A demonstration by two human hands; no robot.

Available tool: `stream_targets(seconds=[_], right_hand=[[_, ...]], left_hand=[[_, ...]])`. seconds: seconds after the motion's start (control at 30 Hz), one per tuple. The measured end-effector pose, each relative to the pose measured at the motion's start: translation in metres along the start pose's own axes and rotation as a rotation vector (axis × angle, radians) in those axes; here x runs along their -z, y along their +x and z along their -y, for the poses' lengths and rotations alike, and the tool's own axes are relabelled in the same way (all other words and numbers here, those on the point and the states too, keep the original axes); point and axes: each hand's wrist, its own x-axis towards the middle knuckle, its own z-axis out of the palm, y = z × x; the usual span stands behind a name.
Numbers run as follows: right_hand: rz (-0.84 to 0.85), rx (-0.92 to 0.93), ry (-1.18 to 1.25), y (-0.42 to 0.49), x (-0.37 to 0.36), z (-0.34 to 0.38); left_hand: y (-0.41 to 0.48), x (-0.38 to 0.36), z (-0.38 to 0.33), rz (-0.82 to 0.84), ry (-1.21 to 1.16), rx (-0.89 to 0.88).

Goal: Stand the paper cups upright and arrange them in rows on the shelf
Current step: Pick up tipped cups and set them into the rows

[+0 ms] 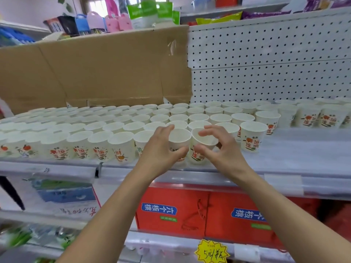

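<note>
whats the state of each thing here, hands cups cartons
left hand: gripping the upright cup
upright cup: standing in the front row, held
right hand: curled round the tilted cup
tilted cup: tipped off upright, not yet set straight
other cups: upright in rows, mouths up
red cartons: closed, on the shelf below
</note>
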Motion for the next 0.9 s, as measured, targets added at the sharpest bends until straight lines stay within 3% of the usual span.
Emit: stream_targets(seconds=[0.13,0.37,0.53,0.9], right_hand=[[0.013,-0.012,-0.032,0.002,0.005,0.007],[0.135,0.035,-0.179,0.001,0.013,0.012],[0.068,0.143,-0.216,-0.004,0.016,0.01],[0.08,0.129,-0.245,0.003,0.017,0.006]], left_hand=[[0.001,0.001,0.002,0.019,0.083,-0.051],[-0.004,0.009,0.011,-0.127,0.218,-0.332],[-0.004,0.014,0.016,-0.121,0.15,-0.301],[0.004,0.014,0.014,-0.031,0.193,-0.271]])
